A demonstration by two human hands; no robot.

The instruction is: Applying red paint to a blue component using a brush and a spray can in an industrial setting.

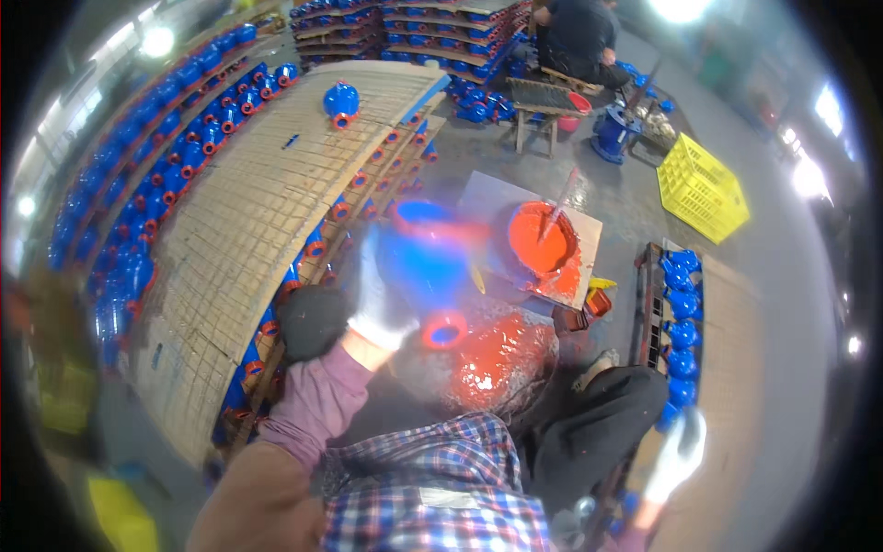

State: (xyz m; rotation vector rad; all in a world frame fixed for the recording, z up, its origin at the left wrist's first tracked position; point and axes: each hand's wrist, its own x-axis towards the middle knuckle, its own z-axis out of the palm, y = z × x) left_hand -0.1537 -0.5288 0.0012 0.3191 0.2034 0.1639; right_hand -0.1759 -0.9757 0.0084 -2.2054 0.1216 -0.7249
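My left hand (375, 299), in a white glove, is closed on a blue valve body (423, 262) with red-coated flange ends. The valve body is smeared by motion and hangs over a round surface covered with wet red paint (492, 363). To its right, a bucket of orange-red paint (543, 241) with a stick in it stands on a board (589, 241). My right hand (679, 455), also white-gloved, is low at the right beside a row of blue valve bodies (682, 333). Its fingers look stretched out, though slightly blurred, and I see nothing in them.
At left, a wooden board (248, 175) tops stacked layers of valve bodies and carries one blue valve body (340, 103). More stacks (441, 37) rise behind. A yellow crate (704, 189) is at right. A person (579, 41) sits at the back near a small bench (543, 97).
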